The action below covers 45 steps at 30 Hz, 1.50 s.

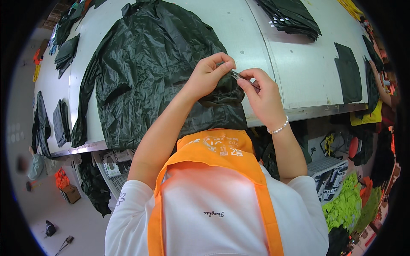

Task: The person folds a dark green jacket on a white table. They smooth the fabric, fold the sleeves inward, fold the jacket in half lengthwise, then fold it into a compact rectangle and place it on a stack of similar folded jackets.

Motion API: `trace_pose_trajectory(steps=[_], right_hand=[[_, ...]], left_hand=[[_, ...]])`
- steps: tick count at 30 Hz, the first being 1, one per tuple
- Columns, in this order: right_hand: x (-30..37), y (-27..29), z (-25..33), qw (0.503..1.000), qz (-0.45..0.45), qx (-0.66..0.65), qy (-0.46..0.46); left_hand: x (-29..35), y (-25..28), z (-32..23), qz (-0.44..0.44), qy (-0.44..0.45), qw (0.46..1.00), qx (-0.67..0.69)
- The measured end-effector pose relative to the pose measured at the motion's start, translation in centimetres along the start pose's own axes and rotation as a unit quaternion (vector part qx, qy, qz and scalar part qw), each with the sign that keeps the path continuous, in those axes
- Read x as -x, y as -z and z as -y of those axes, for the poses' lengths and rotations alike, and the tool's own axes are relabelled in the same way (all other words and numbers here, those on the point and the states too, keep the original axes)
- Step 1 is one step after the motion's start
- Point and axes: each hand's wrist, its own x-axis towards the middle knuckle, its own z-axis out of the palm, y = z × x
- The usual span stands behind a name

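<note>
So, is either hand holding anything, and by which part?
The right hand grips a small, slim, grey metal tool around its middle. The left hand is pinched shut, but whether it holds anything cannot be told.

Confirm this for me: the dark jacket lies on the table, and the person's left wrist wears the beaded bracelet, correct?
Not quite: the head view shows the beaded bracelet on the right wrist; the dark jacket does lie on the table.
</note>
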Motion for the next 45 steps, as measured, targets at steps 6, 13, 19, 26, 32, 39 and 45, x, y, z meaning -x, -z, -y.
trace_pose_trajectory(steps=[6,13,19,26,32,39,45], right_hand=[[-0.2,0.1,0.0,0.999,0.005,0.034,0.020],[-0.3,-0.1,-0.6,0.994,-0.009,-0.077,-0.071],[0.3,-0.2,-1.9,0.995,0.006,-0.059,-0.086],[1.6,0.3,-1.6,0.996,-0.016,0.007,0.089],[3.0,-1.8,-2.6,0.980,0.072,0.028,0.183],[3.2,-0.8,-0.4,0.984,0.117,-0.032,0.134],[1.3,-0.9,-0.2,0.994,0.051,-0.096,0.009]], left_hand=[[0.0,-0.2,0.5,0.004,-0.018,1.000,0.004],[-0.1,-0.2,0.6,-0.030,-0.027,0.999,0.010],[2.7,0.3,-3.5,-0.245,-0.065,0.959,-0.128],[20.1,8.0,-2.9,0.146,0.402,0.594,-0.681],[13.9,5.0,-1.7,-0.121,0.102,0.890,-0.427],[5.6,2.8,1.3,-0.035,0.019,0.995,-0.092],[5.3,2.1,0.4,-0.043,-0.005,0.997,-0.069]])
